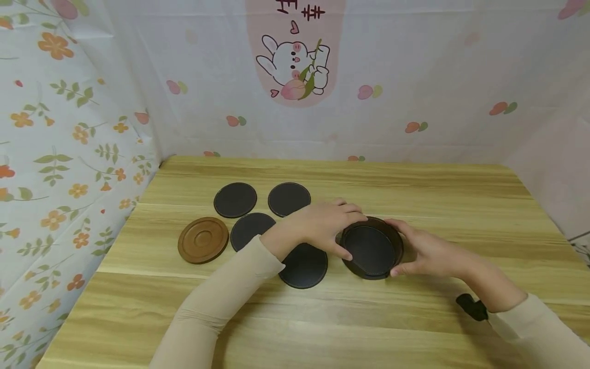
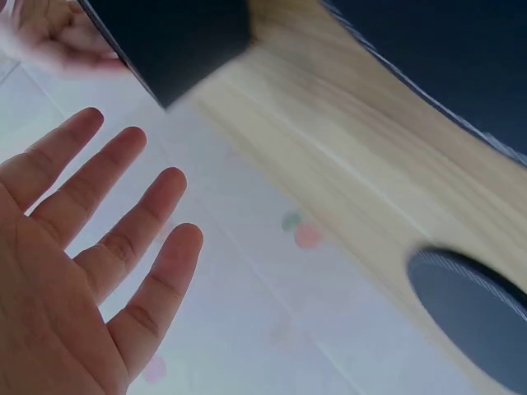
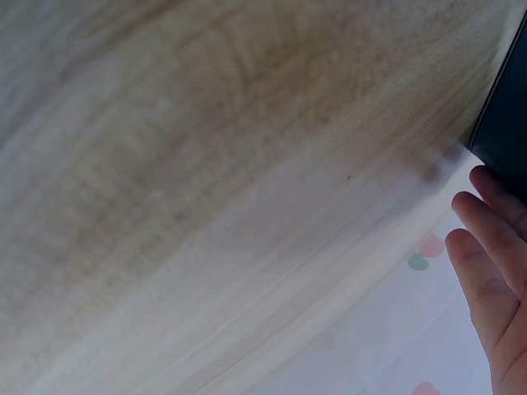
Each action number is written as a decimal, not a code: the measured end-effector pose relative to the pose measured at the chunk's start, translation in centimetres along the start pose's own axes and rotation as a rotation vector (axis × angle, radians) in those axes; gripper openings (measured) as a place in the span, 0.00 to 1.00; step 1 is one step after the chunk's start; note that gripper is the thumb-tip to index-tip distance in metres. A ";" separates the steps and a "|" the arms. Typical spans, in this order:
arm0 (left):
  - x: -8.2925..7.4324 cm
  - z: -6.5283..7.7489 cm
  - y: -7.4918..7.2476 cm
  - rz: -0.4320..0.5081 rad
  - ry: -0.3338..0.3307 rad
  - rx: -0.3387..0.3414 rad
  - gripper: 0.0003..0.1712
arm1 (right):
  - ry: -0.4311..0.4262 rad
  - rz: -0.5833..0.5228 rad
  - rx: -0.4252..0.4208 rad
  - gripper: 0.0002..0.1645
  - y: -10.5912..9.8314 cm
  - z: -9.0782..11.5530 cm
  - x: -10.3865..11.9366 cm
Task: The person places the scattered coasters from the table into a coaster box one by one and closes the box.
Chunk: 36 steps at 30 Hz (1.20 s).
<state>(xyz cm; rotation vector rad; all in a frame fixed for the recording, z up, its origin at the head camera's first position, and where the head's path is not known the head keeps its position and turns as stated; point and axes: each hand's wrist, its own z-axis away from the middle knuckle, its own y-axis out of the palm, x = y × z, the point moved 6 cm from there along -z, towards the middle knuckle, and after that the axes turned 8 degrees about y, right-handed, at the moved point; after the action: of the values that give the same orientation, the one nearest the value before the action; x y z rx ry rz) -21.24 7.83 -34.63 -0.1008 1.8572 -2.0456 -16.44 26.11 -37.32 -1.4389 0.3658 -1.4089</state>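
Note:
A round dark coaster holder (image 1: 400, 246) sits on the wooden table between my two hands, with a black coaster (image 1: 369, 250) inside it. My left hand (image 1: 322, 223) reaches over the holder's left side, thumb and fingertips close to the rim. In the left wrist view its fingers (image 2: 136, 247) are straight and spread, with nothing in them. From the right, my right hand (image 1: 430, 251) holds the holder's side, forefinger at the far rim and thumb at the near edge. The right wrist view shows its fingers beside the dark wall (image 3: 502, 136).
Several black round coasters lie flat left of the holder, one (image 1: 304, 269) under my left forearm and another (image 1: 289, 199) farther back. A brown wooden coaster (image 1: 203, 240) with ring grooves lies leftmost. Patterned cloth (image 1: 392, 61) hangs along the table's back edge.

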 end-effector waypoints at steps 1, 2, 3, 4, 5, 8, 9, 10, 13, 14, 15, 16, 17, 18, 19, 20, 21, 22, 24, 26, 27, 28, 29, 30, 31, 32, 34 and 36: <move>0.2 0.6 0.0 -0.003 -0.012 -0.009 0.50 | 0.000 -0.002 -0.001 0.67 0.0 0.0 0.0; 0.5 1.2 -0.1 -0.014 -0.025 -0.015 0.50 | 0.002 -0.002 -0.002 0.67 0.0 0.0 0.0; 0.7 1.8 -0.1 -0.021 -0.038 -0.017 0.50 | 0.002 -0.005 -0.004 0.67 0.0 0.0 0.0; 0.8 2.4 -0.1 -0.022 -0.053 -0.018 0.49 | 0.004 -0.006 -0.006 0.67 0.0 0.0 0.0; 1.0 2.9 -0.1 -0.025 -0.066 -0.018 0.49 | 0.007 -0.006 -0.006 0.67 0.0 0.0 0.0; 1.2 4.3 -0.1 -0.015 -0.098 -0.004 0.47 | 0.011 -0.007 -0.008 0.68 0.0 0.0 0.0; 1.3 4.6 -0.1 -0.012 -0.102 0.000 0.47 | 0.010 -0.008 -0.011 0.68 0.0 0.0 0.0; 1.3 4.9 -0.1 -0.012 -0.106 0.003 0.47 | 0.010 -0.008 -0.012 0.67 0.0 0.0 0.0; 1.3 5.8 -0.1 -0.023 -0.111 0.012 0.47 | 0.006 -0.012 -0.017 0.67 0.0 0.1 -0.1; 1.3 6.1 0.0 -0.026 -0.112 0.012 0.47 | 0.005 -0.012 -0.019 0.67 0.0 0.1 -0.1; 1.3 6.4 0.1 -0.032 -0.113 0.013 0.47 | 0.003 -0.011 -0.022 0.67 0.0 0.1 -0.1; 1.3 6.7 0.2 -0.031 -0.114 0.013 0.47 | 0.003 -0.010 -0.022 0.67 0.0 0.1 -0.1; 1.3 7.0 0.4 -0.029 -0.115 0.015 0.48 | 0.002 -0.009 -0.024 0.67 0.0 0.1 -0.1; 1.3 7.4 0.6 -0.020 -0.115 0.016 0.48 | -0.001 -0.007 -0.026 0.67 0.0 0.0 -0.1; 1.3 7.7 0.8 -0.012 -0.116 0.021 0.49 | -0.001 -0.006 -0.027 0.67 0.0 0.0 -0.1; 1.2 8.0 1.0 -0.006 -0.113 0.022 0.49 | -0.002 -0.004 -0.027 0.67 0.0 0.0 -0.1; 1.2 8.2 1.2 0.005 -0.113 0.025 0.49 | -0.001 -0.004 -0.027 0.67 0.0 0.0 0.0; 1.1 8.5 1.5 0.016 -0.112 0.027 0.49 | 0.000 -0.005 -0.025 0.67 0.1 0.0 0.0; 1.1 8.9 2.0 0.020 -0.109 0.031 0.49 | 0.000 -0.006 -0.023 0.67 0.1 0.1 0.0; 1.0 9.1 2.4 0.013 -0.100 0.030 0.50 | 0.002 -0.009 -0.019 0.67 0.1 0.1 0.0; 0.9 9.2 2.6 0.012 -0.098 0.032 0.50 | 0.002 -0.011 -0.017 0.67 0.1 0.1 0.0; 0.9 9.3 2.8 0.009 -0.092 0.033 0.51 | 0.002 -0.011 -0.015 0.67 0.1 0.1 -0.1; 0.8 9.3 3.0 0.008 -0.088 0.033 0.52 | 0.002 -0.012 -0.015 0.67 0.2 0.1 -0.1; 0.8 9.4 3.2 0.007 -0.089 0.037 0.53 | 0.001 -0.012 -0.014 0.67 0.2 0.1 -0.1; 0.8 9.4 3.3 0.012 -0.090 0.039 0.54 | 0.000 -0.012 -0.015 0.67 0.2 0.1 -0.1; 0.8 9.5 3.4 0.013 -0.094 0.041 0.54 | 0.000 -0.010 -0.016 0.67 0.2 0.1 -0.2; 1.0 9.5 3.7 0.018 -0.109 0.045 0.56 | -0.001 -0.010 -0.019 0.67 0.2 0.1 -0.2; 1.1 9.6 3.9 0.027 -0.125 0.052 0.57 | -0.001 -0.011 -0.019 0.67 0.2 0.0 -0.2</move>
<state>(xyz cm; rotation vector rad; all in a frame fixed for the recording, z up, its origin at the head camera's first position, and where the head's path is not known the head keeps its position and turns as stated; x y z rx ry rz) -18.53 -1.87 -37.38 -0.1851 1.7209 -2.0194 -16.35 26.17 -37.58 -1.4590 0.3729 -1.4170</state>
